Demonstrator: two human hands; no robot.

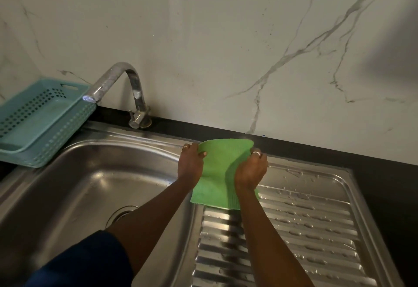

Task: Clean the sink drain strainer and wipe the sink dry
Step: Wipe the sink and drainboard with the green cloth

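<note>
So both hands are clamped on a green square cleaning cloth (217, 169), left hand (190, 164) gripping its left edge and right hand (250, 169) its right, spread open above where the stainless steel sink basin (79, 178) meets the ribbed steel drainboard (305, 218). Drainboard's got water droplets all over. The round drain strainer (121, 214) sits in the basin bottom, partly hidden by the left forearm. Teal plastic basket (40, 119) sits beside the curved chrome faucet (122, 87).

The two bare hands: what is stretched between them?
In the head view, a green square cloth spans between the left hand and the right hand, each gripping one side edge.
</note>
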